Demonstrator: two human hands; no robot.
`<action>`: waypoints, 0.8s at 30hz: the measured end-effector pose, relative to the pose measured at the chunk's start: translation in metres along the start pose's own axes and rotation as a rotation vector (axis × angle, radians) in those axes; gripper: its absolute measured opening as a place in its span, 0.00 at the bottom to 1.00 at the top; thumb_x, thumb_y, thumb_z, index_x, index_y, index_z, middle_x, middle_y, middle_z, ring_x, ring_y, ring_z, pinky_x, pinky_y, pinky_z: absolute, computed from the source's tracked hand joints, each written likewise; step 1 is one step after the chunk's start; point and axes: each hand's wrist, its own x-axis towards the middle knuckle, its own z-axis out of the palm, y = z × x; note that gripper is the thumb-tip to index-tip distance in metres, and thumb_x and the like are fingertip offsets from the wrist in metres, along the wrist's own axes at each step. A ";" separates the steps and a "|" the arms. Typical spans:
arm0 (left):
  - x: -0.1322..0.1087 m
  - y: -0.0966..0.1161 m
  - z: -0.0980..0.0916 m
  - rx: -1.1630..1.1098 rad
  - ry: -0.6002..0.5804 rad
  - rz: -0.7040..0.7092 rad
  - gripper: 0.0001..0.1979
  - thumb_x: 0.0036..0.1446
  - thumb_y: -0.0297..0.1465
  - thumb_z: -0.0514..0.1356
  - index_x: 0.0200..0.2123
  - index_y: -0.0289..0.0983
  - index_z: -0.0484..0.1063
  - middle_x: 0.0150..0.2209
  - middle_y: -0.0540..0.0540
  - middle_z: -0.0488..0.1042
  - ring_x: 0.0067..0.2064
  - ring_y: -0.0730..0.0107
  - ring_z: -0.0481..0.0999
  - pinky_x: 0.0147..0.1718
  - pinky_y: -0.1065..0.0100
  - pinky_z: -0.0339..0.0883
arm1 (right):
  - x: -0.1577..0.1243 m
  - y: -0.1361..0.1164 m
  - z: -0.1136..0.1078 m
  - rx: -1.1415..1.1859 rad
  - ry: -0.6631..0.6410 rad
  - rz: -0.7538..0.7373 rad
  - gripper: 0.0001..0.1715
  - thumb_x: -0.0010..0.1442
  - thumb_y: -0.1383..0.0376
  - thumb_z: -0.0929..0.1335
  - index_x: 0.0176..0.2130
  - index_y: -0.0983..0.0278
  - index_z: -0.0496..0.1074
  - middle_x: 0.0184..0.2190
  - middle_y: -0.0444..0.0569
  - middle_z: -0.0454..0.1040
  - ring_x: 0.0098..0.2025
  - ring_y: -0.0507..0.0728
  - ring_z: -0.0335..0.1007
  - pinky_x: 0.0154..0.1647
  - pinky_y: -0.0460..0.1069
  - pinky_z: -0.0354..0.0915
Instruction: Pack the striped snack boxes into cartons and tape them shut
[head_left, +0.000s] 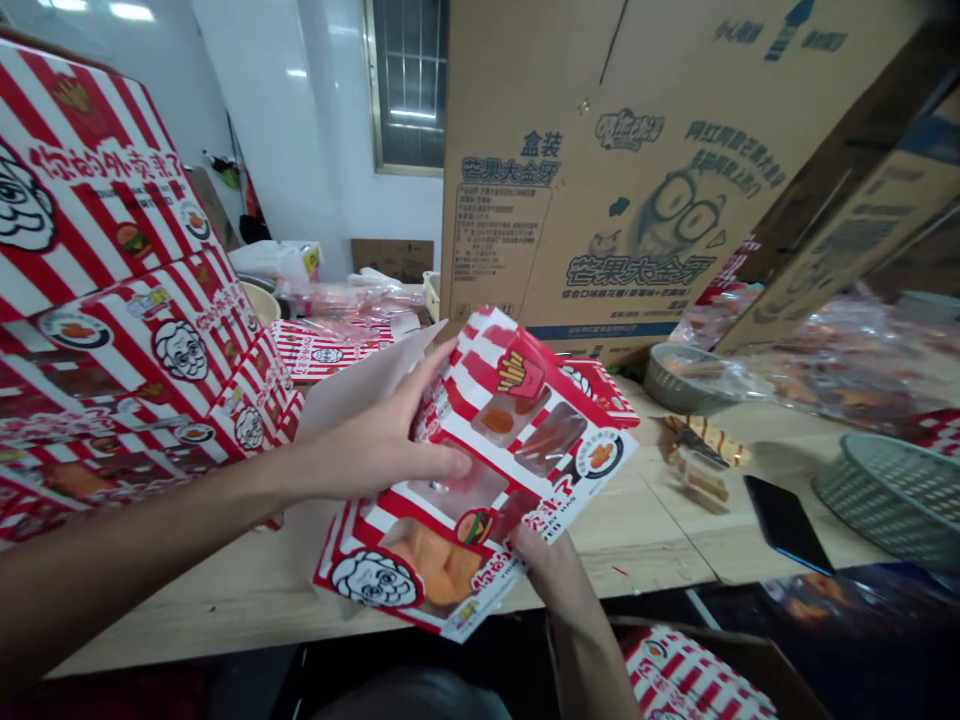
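Note:
A red-and-white striped food box (517,520) is tilted in front of me, above the table's front edge. It carries printed fries, a burger and a face, and through its clear windows I see orange and brown pieces. My left hand (405,440) wraps over its upper left side, thumb across the front. Gripping its lower right edge is my right hand (551,565), with some fingers hidden behind the box. Behind the held box, a pale flap or sheet (322,420) shows at the left, and another striped box (604,390) lies on the table.
Stacked striped boxes (142,330) rise at the left. A large brown carton (570,200) stands at the back. On the right are a green basket (892,490), a black phone (787,525) and a smaller basket (675,375). An open carton (757,650) with striped boxes sits below the table edge.

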 end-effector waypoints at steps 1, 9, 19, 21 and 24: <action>-0.007 0.000 -0.003 0.066 0.101 0.044 0.49 0.46 0.39 0.62 0.63 0.46 0.33 0.62 0.44 0.51 0.58 0.49 0.58 0.52 0.52 0.60 | 0.010 -0.003 -0.004 -0.035 -0.086 -0.036 0.37 0.45 0.44 0.69 0.50 0.61 0.67 0.50 0.53 0.70 0.53 0.65 0.64 0.53 0.59 0.61; -0.049 -0.028 -0.010 0.790 0.645 0.156 0.48 0.45 0.45 0.61 0.63 0.45 0.35 0.60 0.39 0.45 0.61 0.44 0.47 0.57 0.44 0.48 | 0.098 0.008 -0.002 -0.952 -0.189 -0.075 0.24 0.57 0.54 0.64 0.51 0.60 0.66 0.58 0.54 0.59 0.60 0.58 0.54 0.58 0.53 0.53; -0.055 -0.101 -0.008 1.070 0.199 -0.178 0.38 0.50 0.42 0.55 0.62 0.40 0.45 0.52 0.35 0.53 0.53 0.45 0.57 0.49 0.49 0.56 | 0.090 0.016 0.043 -1.590 -0.040 0.266 0.23 0.60 0.77 0.53 0.47 0.73 0.68 0.35 0.65 0.75 0.39 0.66 0.74 0.34 0.55 0.68; -0.048 -0.110 -0.010 1.062 0.045 -0.224 0.38 0.49 0.39 0.56 0.62 0.38 0.47 0.50 0.36 0.56 0.53 0.46 0.58 0.50 0.51 0.55 | 0.080 0.013 0.048 -1.601 -0.086 0.262 0.21 0.60 0.75 0.54 0.47 0.71 0.69 0.35 0.62 0.76 0.39 0.65 0.74 0.34 0.54 0.68; -0.031 -0.126 -0.008 1.048 -0.108 -0.246 0.39 0.45 0.35 0.58 0.61 0.38 0.49 0.51 0.36 0.59 0.53 0.47 0.59 0.51 0.52 0.54 | 0.062 0.010 0.061 -1.614 -0.160 0.255 0.22 0.59 0.76 0.56 0.51 0.71 0.66 0.35 0.61 0.76 0.38 0.63 0.74 0.35 0.53 0.68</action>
